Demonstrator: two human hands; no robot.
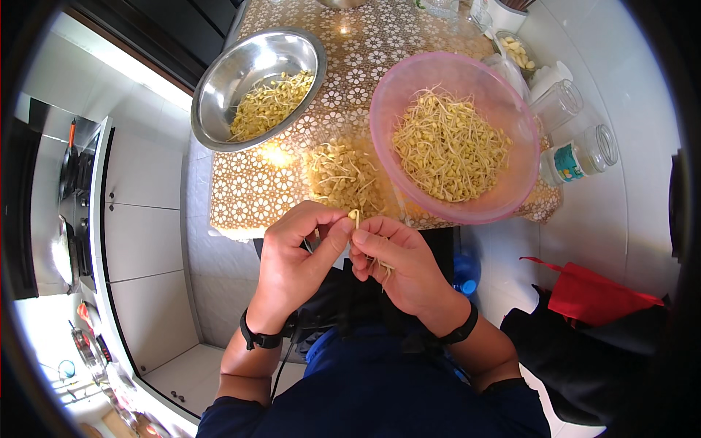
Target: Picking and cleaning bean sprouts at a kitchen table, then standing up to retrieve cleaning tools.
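Note:
At the near edge of the table, a soybean sprout [355, 214] is pinched between my two hands, its yellow head up. The thumb and finger of my left hand [292, 252] close on it from one side. My right hand [405, 263] grips it from the other, with a few thin sprout tails [380, 264] tucked in its curled fingers. Just beyond my fingers lies a loose pile of sprouts [339, 171]. A steel bowl [208, 102] at the far left holds some sprouts [270, 106]; a pink translucent basin [391, 87] on the right holds a larger heap [449, 146].
A flower-patterned cloth [248, 186] covers the table. Along the right wall stand glass jars [582, 155] and a container of pale cloves [515, 52]. Below the table sits a blue bottle [465, 274]. Red cloth [595, 292] lies at the right; white cabinets [146, 237] line the left.

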